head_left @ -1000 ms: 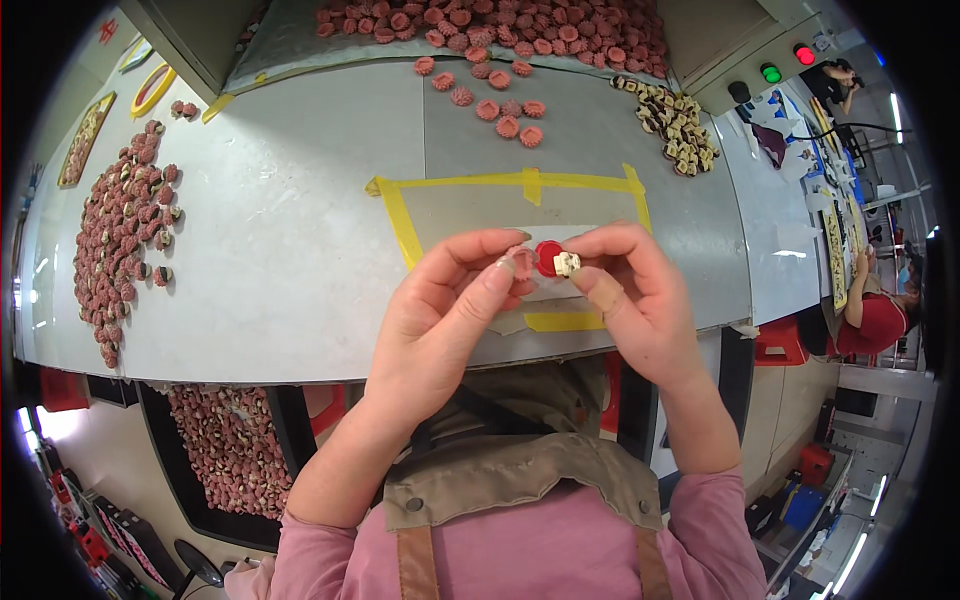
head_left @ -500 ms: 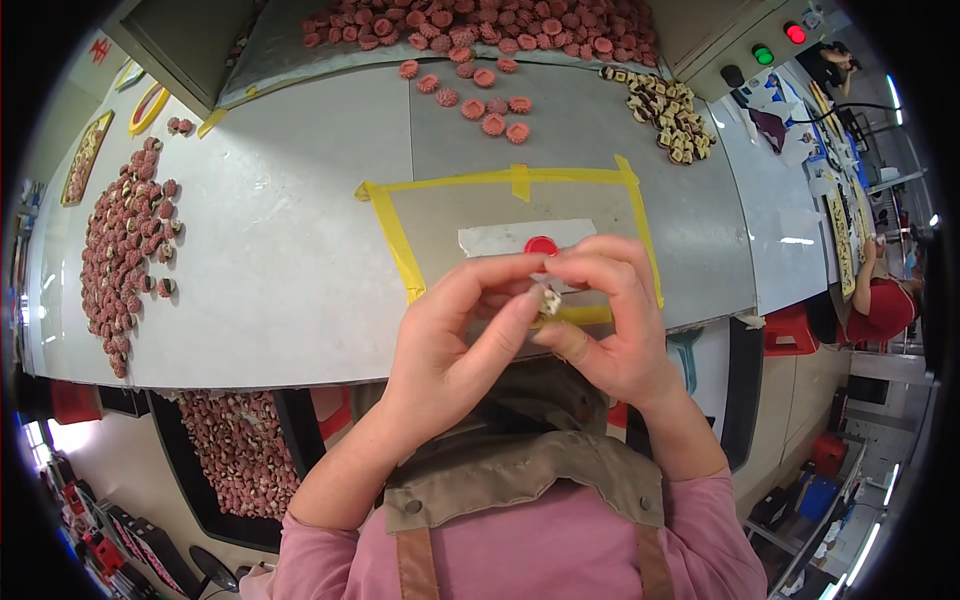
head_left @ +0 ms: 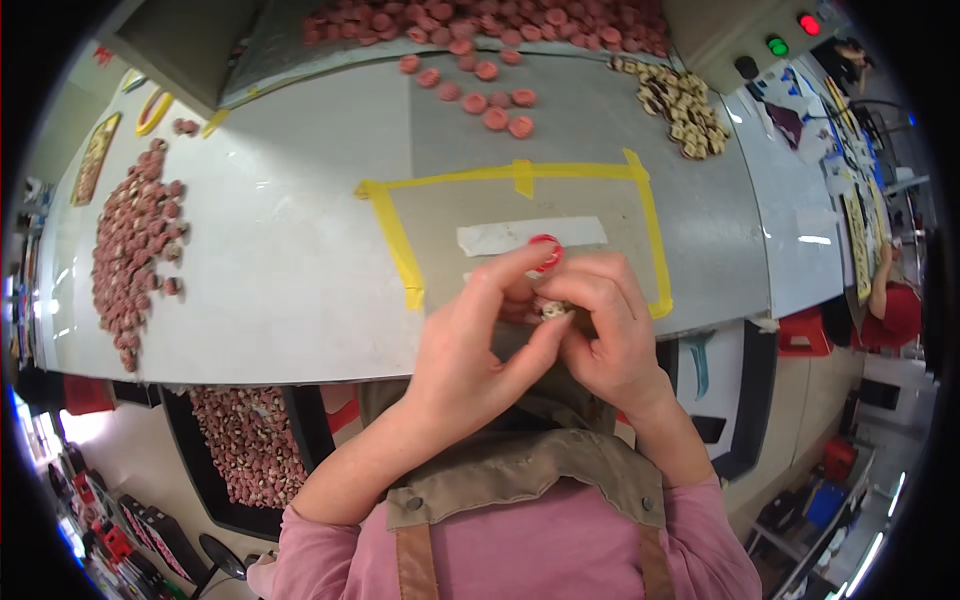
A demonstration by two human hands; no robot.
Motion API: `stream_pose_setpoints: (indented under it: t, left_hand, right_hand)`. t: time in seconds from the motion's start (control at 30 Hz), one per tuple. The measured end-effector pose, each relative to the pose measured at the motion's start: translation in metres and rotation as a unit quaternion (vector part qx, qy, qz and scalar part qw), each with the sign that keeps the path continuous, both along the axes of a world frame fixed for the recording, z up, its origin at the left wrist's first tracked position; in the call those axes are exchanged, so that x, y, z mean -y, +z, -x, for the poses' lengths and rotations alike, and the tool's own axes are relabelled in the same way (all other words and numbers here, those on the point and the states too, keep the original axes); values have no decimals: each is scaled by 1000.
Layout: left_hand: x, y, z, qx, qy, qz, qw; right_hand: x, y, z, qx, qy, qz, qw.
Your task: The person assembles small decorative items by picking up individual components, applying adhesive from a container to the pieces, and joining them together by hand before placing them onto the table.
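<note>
By the closed fingertips of the bare left hand [head_left: 475,342], a small, blocky, cream-and-dark piece [head_left: 554,309] is gripped from the left; from the right it is pinched by the bare right hand [head_left: 612,322], equally near. Its long axis cannot be told.

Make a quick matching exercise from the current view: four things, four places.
1. small pale piece
2. red disc
3. yellow tape
4. pile of cream-and-dark pieces

A. far right part of the table
B. between left hand and right hand
C. just beyond the hands, inside an outline
D. along that outline's edges

Pairs: 1-B, 2-C, 3-D, 4-A
</note>
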State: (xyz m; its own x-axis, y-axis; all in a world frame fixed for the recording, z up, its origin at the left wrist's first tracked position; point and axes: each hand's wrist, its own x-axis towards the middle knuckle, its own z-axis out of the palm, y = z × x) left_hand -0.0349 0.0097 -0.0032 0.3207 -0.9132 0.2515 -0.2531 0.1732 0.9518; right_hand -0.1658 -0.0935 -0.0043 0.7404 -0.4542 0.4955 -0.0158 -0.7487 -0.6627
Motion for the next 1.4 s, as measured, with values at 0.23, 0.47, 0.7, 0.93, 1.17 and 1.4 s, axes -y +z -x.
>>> stream_pose_setpoints:
  t: [0.23, 0.47, 0.7, 0.93, 1.17, 1.4]
  left_hand:
    - [-22, 17, -39, 159, 69, -55, 983]
    - [-39, 5, -195, 540, 303, -103, 778]
    - [-94, -8, -318, 692, 341, -257, 583]
    - [37, 34, -149, 499, 151, -50, 852]
    - [106, 21, -89, 347, 112, 1, 931]
    - [104, -9, -124, 259, 114, -17, 959]
  right_hand:
    - [-7, 6, 13, -17, -48, -35, 998]
    - [-8, -1, 19, 78, -88, -151, 982]
    - [20, 6, 44, 83, -103, -118, 984]
    - [70, 21, 159, 174, -392, -105, 897]
    - [193, 28, 236, 107, -601, 56, 790]
    - [244, -13, 249, -136, -555, -58, 818]
